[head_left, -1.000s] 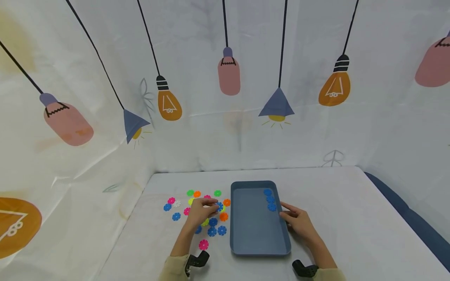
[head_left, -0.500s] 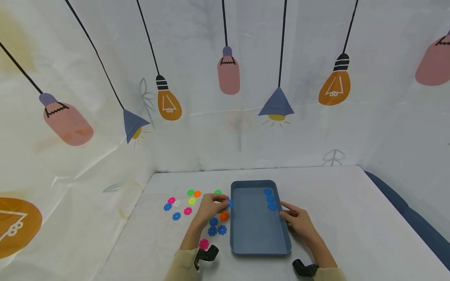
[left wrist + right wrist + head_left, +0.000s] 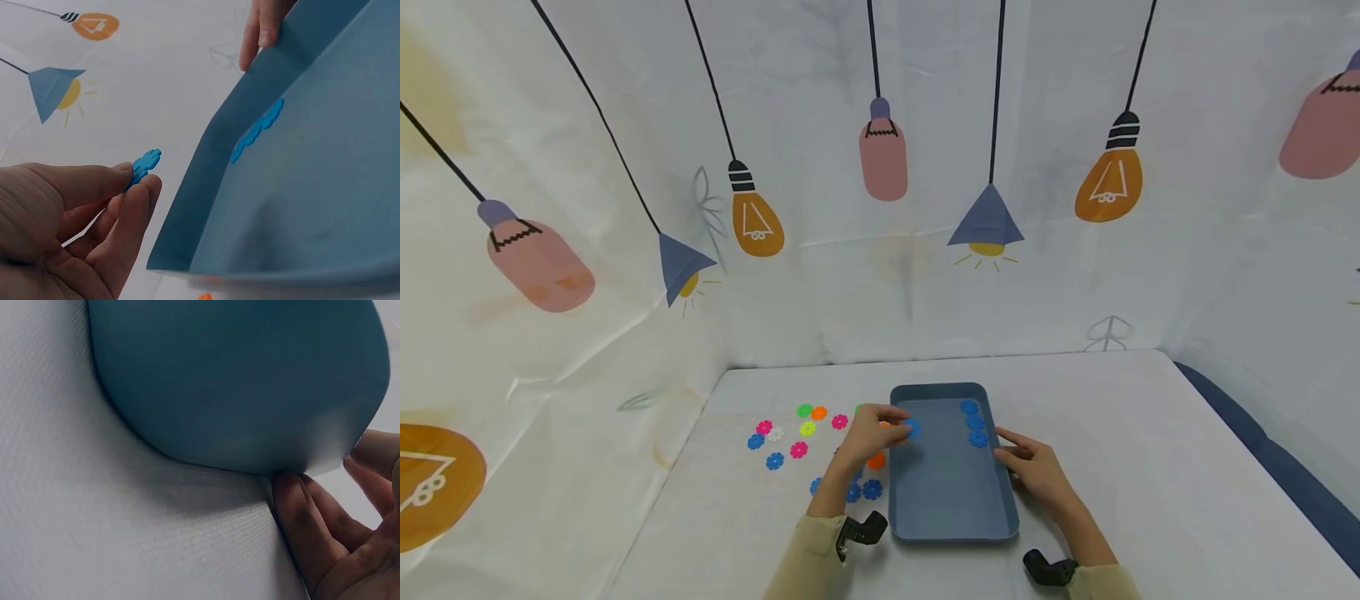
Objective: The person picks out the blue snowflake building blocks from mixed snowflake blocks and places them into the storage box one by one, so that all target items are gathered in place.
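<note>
My left hand [image 3: 874,433] pinches a blue flower-shaped plastic disc [image 3: 145,165] between thumb and fingers. In the head view this disc is over the left side of a blue-grey rectangular tray [image 3: 951,500]. Three similar blue discs [image 3: 975,422] lie in a line inside the tray, along its upper right wall. At the tray's right side, my right hand [image 3: 1037,477] touches the outer wall with extended fingers. The right wrist view shows its fingertips [image 3: 289,487] against the tray's lower edge.
Left of the tray, several loose discs in blue, pink [image 3: 799,450], orange [image 3: 876,461], green [image 3: 805,411], yellow and white are scattered on the white table [image 3: 1112,433]. My left forearm covers some of them. A lamp-patterned cloth [image 3: 820,308] hangs behind the table.
My left hand has moved right from among the loose discs to above the tray's left side, carrying the blue disc. The right hand stays at the tray's right side.
</note>
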Tool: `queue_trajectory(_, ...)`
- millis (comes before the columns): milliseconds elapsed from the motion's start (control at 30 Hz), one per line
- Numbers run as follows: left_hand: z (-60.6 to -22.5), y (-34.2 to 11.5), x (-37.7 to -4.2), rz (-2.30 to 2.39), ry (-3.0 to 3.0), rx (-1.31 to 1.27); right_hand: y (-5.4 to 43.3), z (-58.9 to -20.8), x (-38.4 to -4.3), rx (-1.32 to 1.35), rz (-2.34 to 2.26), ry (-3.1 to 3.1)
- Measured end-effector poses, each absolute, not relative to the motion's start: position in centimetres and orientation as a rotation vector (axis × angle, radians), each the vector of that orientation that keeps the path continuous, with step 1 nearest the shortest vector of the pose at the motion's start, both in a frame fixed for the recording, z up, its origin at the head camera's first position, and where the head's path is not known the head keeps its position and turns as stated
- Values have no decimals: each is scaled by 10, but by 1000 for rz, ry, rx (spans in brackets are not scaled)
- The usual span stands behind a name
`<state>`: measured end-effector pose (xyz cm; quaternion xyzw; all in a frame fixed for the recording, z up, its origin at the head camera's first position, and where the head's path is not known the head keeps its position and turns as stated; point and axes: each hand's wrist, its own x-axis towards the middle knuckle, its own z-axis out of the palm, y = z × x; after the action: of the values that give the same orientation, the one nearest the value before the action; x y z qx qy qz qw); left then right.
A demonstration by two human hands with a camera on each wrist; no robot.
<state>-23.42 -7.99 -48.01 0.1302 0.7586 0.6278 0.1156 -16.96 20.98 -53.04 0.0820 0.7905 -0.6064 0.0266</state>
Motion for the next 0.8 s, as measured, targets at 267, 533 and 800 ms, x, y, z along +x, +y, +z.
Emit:
queue_trajectory(267,-481,-62,-237,1807,2229,370,211,-531,-170,256,-1862,2442)
queue_trajectory(533,-481,-53,-244,1782,2211,413,211,-532,-172,238,-1895,2424)
queue_trajectory(800,-482,-39,-246,1791,2140,427,210,-531,-171,249,-1899,2421)
